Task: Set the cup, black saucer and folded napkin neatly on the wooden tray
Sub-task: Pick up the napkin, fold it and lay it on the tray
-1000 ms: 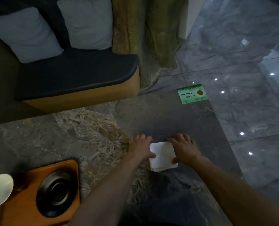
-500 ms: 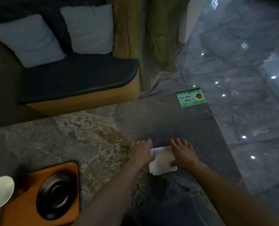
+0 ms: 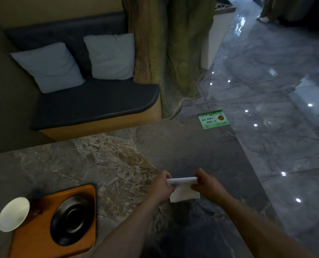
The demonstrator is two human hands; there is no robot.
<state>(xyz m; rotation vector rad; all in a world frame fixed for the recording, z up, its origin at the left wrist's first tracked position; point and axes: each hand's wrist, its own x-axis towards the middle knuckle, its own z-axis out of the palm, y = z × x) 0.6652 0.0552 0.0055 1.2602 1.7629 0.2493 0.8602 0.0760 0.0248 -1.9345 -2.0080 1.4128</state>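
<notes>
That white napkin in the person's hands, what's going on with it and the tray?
A person holds a white paper napkin by its top edge, left hand and right hand pinching either end above the grey marble table. It is not on the orange wooden tray yet. A round black saucer already sits on the tray, and a white cup stands at the tray's left corner.
</notes>
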